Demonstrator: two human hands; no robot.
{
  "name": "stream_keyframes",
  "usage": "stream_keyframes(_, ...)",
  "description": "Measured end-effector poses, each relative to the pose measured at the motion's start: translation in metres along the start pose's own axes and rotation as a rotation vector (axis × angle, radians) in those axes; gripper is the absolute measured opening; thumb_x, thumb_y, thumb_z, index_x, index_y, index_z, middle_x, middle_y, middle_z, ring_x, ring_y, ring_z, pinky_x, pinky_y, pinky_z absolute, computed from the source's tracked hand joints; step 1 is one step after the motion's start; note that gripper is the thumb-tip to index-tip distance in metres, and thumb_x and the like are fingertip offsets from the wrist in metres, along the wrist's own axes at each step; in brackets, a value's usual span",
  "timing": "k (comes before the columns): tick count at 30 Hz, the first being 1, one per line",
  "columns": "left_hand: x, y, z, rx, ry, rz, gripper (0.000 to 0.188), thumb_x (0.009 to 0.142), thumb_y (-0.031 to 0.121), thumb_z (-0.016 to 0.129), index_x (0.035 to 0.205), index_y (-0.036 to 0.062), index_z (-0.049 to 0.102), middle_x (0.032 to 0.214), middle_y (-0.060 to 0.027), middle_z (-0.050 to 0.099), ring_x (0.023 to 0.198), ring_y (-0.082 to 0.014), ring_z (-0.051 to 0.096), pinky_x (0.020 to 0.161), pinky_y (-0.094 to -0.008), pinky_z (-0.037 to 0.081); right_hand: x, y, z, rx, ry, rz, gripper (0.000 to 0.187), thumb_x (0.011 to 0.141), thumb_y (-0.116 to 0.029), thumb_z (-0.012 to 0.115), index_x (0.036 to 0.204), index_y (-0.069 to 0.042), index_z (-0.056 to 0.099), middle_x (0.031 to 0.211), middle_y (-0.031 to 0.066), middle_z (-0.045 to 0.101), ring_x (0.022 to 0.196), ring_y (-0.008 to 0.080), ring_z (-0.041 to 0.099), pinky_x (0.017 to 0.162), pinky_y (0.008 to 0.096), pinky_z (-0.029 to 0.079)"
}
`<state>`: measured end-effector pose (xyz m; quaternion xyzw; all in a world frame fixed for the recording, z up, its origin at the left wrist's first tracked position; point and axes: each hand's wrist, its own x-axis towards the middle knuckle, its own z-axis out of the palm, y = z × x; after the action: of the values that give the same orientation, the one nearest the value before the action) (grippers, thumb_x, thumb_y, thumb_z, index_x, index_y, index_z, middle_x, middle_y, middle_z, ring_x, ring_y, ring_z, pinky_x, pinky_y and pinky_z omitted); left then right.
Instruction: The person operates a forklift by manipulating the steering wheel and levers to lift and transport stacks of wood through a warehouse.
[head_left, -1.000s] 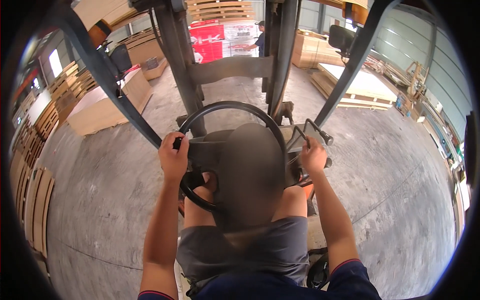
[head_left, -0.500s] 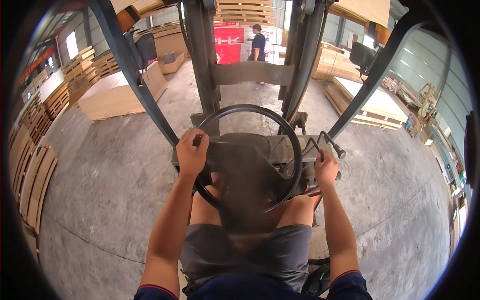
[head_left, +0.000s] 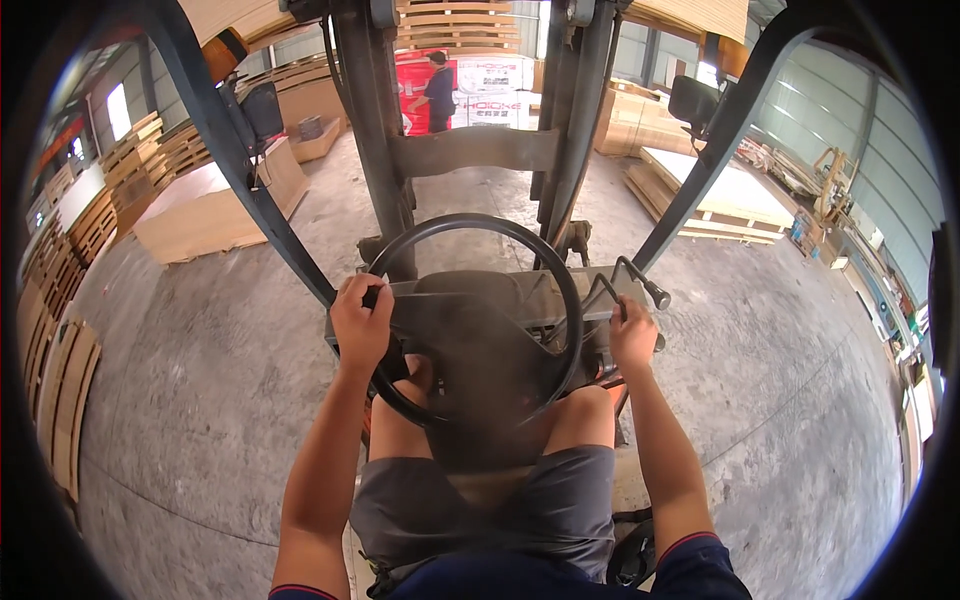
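Down low, two bare knees [head_left: 578,418] poke out of gray shorts [head_left: 575,500]. Just past them, the left hand [head_left: 361,320] is curled closed around a black knob [head_left: 371,296] on the left side of the big steering wheel [head_left: 574,320]. Right of the wheel, the right hand [head_left: 633,336] has its fingers wrapped around a dark lever [head_left: 622,310]. Farther on, a dark bar [head_left: 475,153] joins two tall posts [head_left: 372,130]. Flat stacks of wood [head_left: 225,208] sit on the gray floor [head_left: 200,370] on both sides. Way back, a person [head_left: 438,95] in dark clothes stands by red and white packs [head_left: 490,95].
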<state>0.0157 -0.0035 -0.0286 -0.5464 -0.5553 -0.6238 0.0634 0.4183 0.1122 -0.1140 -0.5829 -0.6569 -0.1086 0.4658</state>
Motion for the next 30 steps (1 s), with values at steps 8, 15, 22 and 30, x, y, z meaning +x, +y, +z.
stream_keyframes(8, 0.000, -0.009, 0.002, 0.013, -0.010, 0.000, 0.008, 0.085, 0.008, 0.066, 0.089, 0.0013, 0.065, 0.086, -0.0146, 0.065, 0.079, -0.0329, 0.064, 0.072, -0.0373, 0.049, 0.000, 0.000, 0.008, 0.019, 0.023, -0.004, 0.023, 0.092, -0.019, 0.062, 0.111, -0.011, 0.071, 0.102, 0.0146, 0.072, 0.084, 0.0375, 0.070, 0.075, 0.0456, 0.056)
stream_keyframes(15, 0.003, -0.015, 0.007, 0.036, 0.018, 0.015, 0.007, 0.084, 0.007, 0.065, 0.087, 0.0012, 0.065, 0.085, -0.0145, 0.064, 0.081, -0.0346, 0.063, 0.074, -0.0385, 0.050, 0.003, -0.001, 0.017, 0.023, 0.018, -0.012, 0.023, 0.091, -0.018, 0.063, 0.111, -0.011, 0.071, 0.102, 0.0144, 0.072, 0.084, 0.0369, 0.070, 0.074, 0.0451, 0.056)
stream_keyframes(22, -0.037, -0.022, -0.014, 0.118, -0.139, 0.097, 0.006, 0.075, 0.005, 0.067, 0.078, 0.0049, 0.061, 0.078, -0.0126, 0.060, 0.077, -0.0339, 0.060, 0.071, -0.0403, 0.049, 0.009, -0.002, 0.036, 0.040, 0.021, 0.005, 0.024, 0.090, -0.018, 0.064, 0.111, -0.009, 0.070, 0.100, 0.0148, 0.071, 0.084, 0.0363, 0.070, 0.074, 0.0451, 0.057)
stream_keyframes(30, -0.079, 0.055, 0.025, 0.060, -0.673, 0.358, 0.012, 0.067, 0.008, 0.072, 0.070, 0.0078, 0.060, 0.076, -0.0083, 0.059, 0.077, -0.0314, 0.060, 0.068, -0.0402, 0.050, 0.026, -0.008, 0.066, 0.052, -0.015, 0.038, 0.023, 0.092, -0.019, 0.063, 0.112, -0.008, 0.069, 0.102, 0.0155, 0.071, 0.090, 0.0375, 0.069, 0.078, 0.0458, 0.055)
